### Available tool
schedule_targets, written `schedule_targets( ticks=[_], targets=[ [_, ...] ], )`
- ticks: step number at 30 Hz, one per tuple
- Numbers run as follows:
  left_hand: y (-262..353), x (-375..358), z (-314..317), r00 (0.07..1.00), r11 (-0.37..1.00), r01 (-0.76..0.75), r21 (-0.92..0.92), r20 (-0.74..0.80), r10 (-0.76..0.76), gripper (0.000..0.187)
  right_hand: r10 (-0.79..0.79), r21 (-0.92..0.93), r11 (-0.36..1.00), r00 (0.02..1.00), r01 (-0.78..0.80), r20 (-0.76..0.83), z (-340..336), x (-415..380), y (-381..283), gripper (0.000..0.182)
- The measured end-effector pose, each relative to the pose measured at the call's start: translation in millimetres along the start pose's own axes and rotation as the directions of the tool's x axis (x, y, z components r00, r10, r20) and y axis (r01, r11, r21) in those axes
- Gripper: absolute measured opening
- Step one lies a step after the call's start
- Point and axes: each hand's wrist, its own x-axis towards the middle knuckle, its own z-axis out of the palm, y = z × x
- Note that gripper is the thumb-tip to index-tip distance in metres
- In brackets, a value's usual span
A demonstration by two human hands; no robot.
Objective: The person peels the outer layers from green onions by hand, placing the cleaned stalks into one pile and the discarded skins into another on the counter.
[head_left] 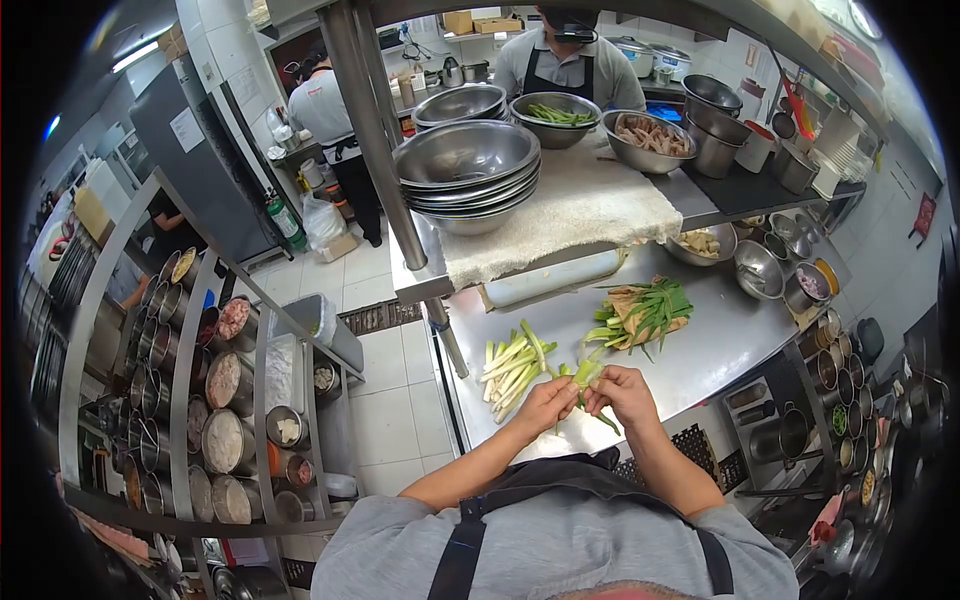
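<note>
Over the front of the steel worktop [476, 397], my left hand [553, 404] and my right hand [622, 394] pinch a green vegetable stalk [588, 372] between them, fingers closed. A darker green end of it hangs below the fingers. Just beyond my left hand lies a pile of pale, trimmed stalks [512, 372]. Past my right hand sits a bunch of leafy greens [650, 314], some of its leaves brown and withered. The exact kind of vegetable is hard to make out.
Above the worktop, a shelf with a cloth [570, 225] bears stacked steel bowls [468, 165], a bowl of green vegetables [556, 112] and a bowl of meat-like pieces [650, 140]. A metal post [385, 150] rises at left. A rack of pots [228, 385] stands further left. A co-worker [571, 65] faces me.
</note>
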Motion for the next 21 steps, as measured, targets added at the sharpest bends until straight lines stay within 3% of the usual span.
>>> schedule_targets(
  ticks=[1, 5, 9, 11, 13, 21],
  targets=[
    [-1, 1, 0, 0.998, 0.990, 0.055, -0.130, 0.018, -0.053, 0.023, 0.002, 0.008, 1.000, 1.000, -0.002, 0.008, 0, 1, 0, 0.015],
    [6, 2, 4, 0.997, 0.969, 0.078, -0.234, -0.008, -0.082, 0.024, 0.007, -0.013, 1.000, 1.000, -0.007, -0.007, 1, 6, -1, 0.016],
    [8, 9, 3, 0.982, 0.999, 0.040, -0.018, -0.184, -0.043, 0.022, -0.022, -0.110, 0.994, 1.000, 0.020, -0.017, 1, 14, 1, 0.020],
    [7, 11, -4, 0.987, 0.999, -0.025, 0.020, -0.156, 0.028, 0.019, -0.039, -0.093, 0.995, 0.998, 0.034, -0.052, 8, 14, -6, 0.016],
    [7, 14, -4, 0.975, 0.989, -0.146, 0.035, -0.165, 0.149, 0.017, -0.044, -0.108, 0.993, 0.999, 0.042, -0.018, 9, 14, -9, 0.016],
    [9, 12, 1, 0.970, 0.988, -0.149, -0.049, -0.199, 0.137, 0.020, -0.026, -0.036, 0.999, 0.999, 0.025, -0.022, 10, 8, 4, 0.014]
  ],
)
